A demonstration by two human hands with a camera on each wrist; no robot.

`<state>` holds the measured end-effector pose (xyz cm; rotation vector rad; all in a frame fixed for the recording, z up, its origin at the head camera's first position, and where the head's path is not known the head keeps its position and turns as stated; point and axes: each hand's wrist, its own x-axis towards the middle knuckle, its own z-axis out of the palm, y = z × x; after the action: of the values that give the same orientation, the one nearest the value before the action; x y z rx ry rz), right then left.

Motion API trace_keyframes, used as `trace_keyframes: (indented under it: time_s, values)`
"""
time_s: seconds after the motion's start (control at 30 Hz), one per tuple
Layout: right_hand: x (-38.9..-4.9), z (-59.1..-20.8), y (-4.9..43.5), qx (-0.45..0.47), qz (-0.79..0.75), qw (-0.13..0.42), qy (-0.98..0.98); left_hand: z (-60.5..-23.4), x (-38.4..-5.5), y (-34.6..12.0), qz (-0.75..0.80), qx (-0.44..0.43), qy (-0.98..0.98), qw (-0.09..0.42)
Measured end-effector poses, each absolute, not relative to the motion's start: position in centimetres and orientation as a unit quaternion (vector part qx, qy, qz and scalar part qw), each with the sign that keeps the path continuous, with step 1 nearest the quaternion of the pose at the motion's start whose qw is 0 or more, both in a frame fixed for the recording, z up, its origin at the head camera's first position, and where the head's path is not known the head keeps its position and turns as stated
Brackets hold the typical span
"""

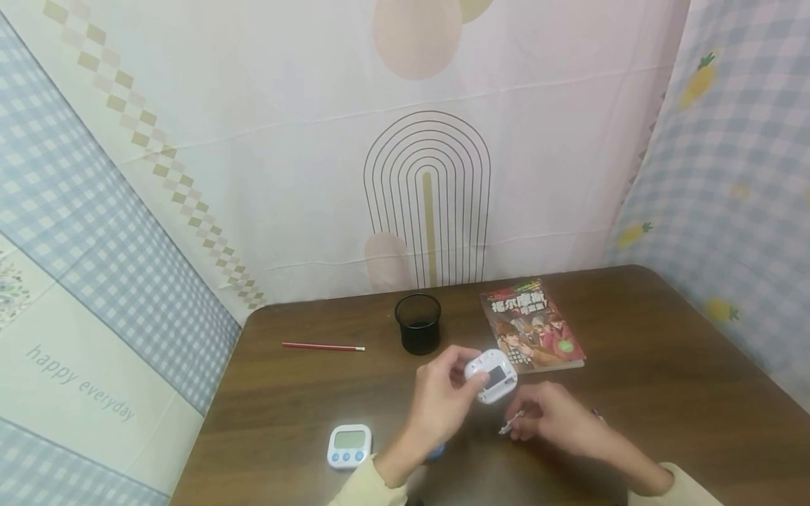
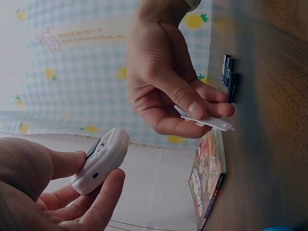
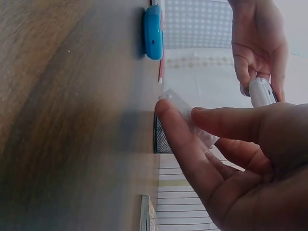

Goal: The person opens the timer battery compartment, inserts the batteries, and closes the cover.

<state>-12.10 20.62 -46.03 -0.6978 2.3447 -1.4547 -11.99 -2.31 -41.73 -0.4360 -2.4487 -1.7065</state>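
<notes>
My left hand (image 1: 436, 400) grips a white kitchen timer (image 1: 496, 378) by its edge above the table, its back turned up and a slot showing along one side. Between thumb and fingers of my right hand (image 1: 557, 416) is a small white battery cover (image 2: 207, 121), apart from the timer. In the right wrist view the cover (image 3: 190, 118) looks translucent. Beyond my right hand, several dark batteries (image 2: 230, 79) lie on the table, mostly hidden in the head view. A second white timer (image 1: 350, 447) with blue buttons lies face up left of my left forearm.
A blue timer (image 3: 154, 32) is on the table, mostly covered by my left forearm in the head view. Further back stand a black mesh pen holder (image 1: 419, 327), a red pencil (image 1: 323, 346) to its left and a book (image 1: 531, 327) to its right.
</notes>
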Motion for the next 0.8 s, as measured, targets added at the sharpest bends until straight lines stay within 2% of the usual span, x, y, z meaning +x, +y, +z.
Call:
trace_keyframes:
  time_s: [0.37, 0.8]
  values:
    - [-12.02, -46.48, 20.50, -0.273, -0.384, 0.082, 0.878, -41.85, -11.94, -2.25, -0.569, -0.150, -0.807, 0.059]
    - [-11.59, -46.66, 20.60, -0.282, -0.296, 0.043, 0.912, -41.73, -11.81, -2.17, -0.568, -0.155, -0.806, 0.054]
